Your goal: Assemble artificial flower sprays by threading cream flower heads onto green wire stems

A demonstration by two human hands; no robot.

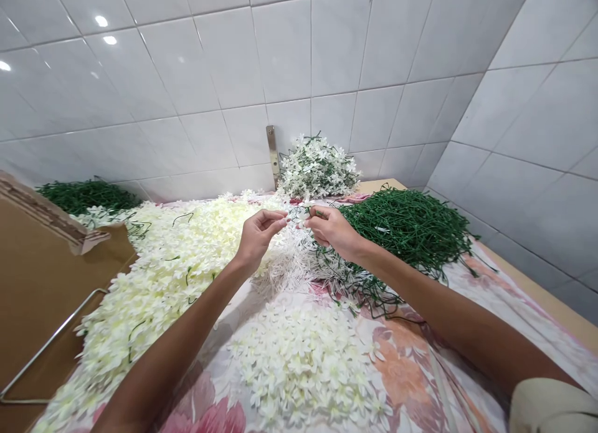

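My left hand is raised over the middle of the table, thumb and fingertips pinched together; what they hold is too small to make out. Close beside it, the fingers of my right hand are closed on an artificial flower stem with small white blossoms at its top. Below both hands lies a heap of thin white strands. A wide pile of loose cream-white artificial blossoms spreads under and left of my left hand. Beyond my right wrist sits a mound of green plastic stems.
A smaller blossom pile lies nearest me on the floral cloth. Bunched white flowers stand against the tiled wall, beside a metal bracket. At left are a cardboard box, a metal wire frame and more green stems.
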